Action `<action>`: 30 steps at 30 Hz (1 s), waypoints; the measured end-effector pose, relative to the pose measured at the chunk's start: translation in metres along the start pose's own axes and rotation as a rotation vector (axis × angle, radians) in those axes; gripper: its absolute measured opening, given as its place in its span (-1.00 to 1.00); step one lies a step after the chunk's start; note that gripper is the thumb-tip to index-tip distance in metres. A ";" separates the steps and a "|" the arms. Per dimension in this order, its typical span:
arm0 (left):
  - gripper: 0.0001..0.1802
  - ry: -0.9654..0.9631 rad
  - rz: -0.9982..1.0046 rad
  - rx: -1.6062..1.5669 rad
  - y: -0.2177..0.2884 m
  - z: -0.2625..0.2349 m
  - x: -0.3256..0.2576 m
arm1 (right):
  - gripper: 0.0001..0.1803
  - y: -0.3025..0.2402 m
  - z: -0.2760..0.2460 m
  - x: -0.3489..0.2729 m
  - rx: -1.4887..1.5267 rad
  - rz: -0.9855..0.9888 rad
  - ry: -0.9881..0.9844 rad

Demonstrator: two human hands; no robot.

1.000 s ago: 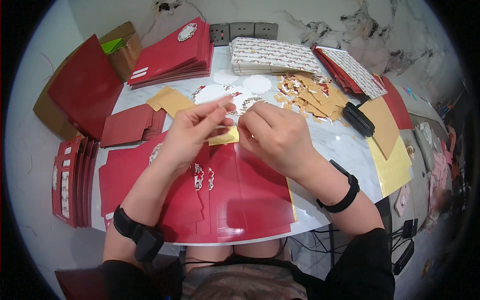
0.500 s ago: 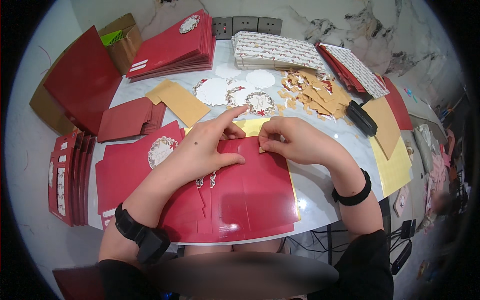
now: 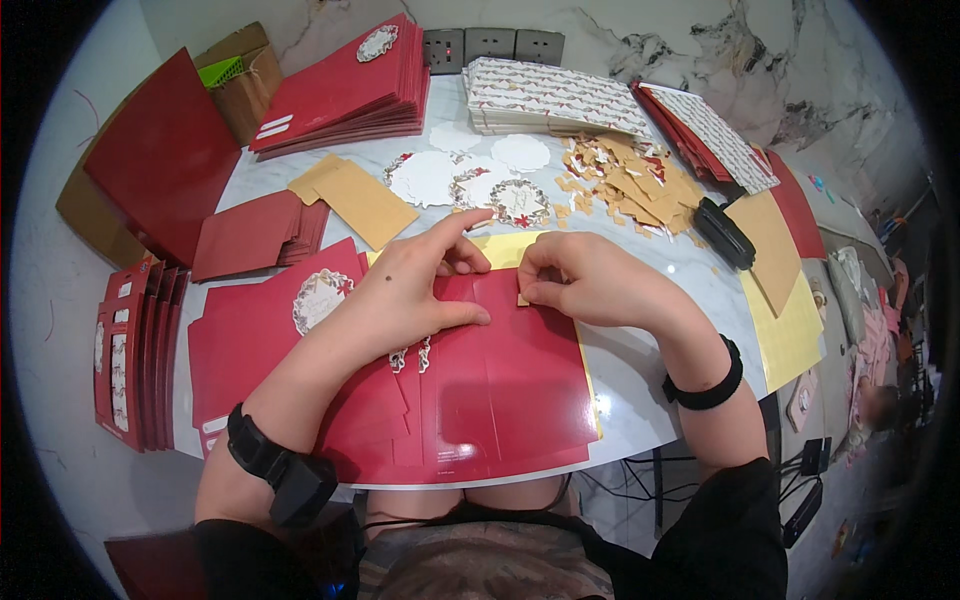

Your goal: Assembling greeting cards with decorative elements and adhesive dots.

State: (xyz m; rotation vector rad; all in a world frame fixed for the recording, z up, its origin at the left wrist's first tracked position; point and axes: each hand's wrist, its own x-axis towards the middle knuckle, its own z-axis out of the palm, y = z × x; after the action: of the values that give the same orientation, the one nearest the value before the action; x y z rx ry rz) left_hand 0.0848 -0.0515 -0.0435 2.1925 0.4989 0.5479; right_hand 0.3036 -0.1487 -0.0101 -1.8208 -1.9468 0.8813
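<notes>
Both hands press flat on the red card (image 3: 500,380): left hand (image 3: 415,295) spread open, right hand (image 3: 580,285) pinching a small tan strip (image 3: 522,298).

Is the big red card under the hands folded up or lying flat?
Lying flat. The red card is spread open on the table, creases showing, with the left hand pressing it down.

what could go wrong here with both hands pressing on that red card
The right hand pinches a small tan piece at the fold of the red card; if the left hand slips, it may stick crooked. The card's near edge overhangs the table, so the stack might slide toward the lap. A sleeve could also scatter the tan scrap pile nearby.
</notes>
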 end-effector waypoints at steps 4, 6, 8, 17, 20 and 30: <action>-0.02 0.003 -0.006 0.001 -0.002 -0.001 -0.001 | -0.87 -0.014 0.003 0.001 -0.085 0.103 -0.006; -0.01 0.009 -0.011 -0.008 -0.001 0.000 -0.001 | -0.87 -0.017 0.005 0.000 -0.123 0.094 0.034; -0.01 -0.002 -0.019 0.000 0.000 -0.001 0.000 | -0.87 -0.018 0.009 -0.004 -0.159 0.088 0.078; 0.01 -0.003 -0.057 -0.020 0.001 0.001 0.000 | -0.86 -0.019 0.023 -0.013 -0.557 -0.273 0.271; -0.02 -0.020 -0.050 0.032 0.005 -0.001 0.001 | -0.91 -0.016 0.027 -0.013 -0.621 -0.261 0.257; -0.08 -0.007 -0.092 -0.027 0.002 -0.001 0.002 | -0.90 -0.032 0.037 -0.016 -0.814 -0.365 0.265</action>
State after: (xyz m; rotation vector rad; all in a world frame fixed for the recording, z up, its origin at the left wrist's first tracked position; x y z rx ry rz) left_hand 0.0864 -0.0510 -0.0408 2.1333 0.5824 0.4948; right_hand 0.2579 -0.1716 -0.0146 -1.7043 -2.5253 -0.3147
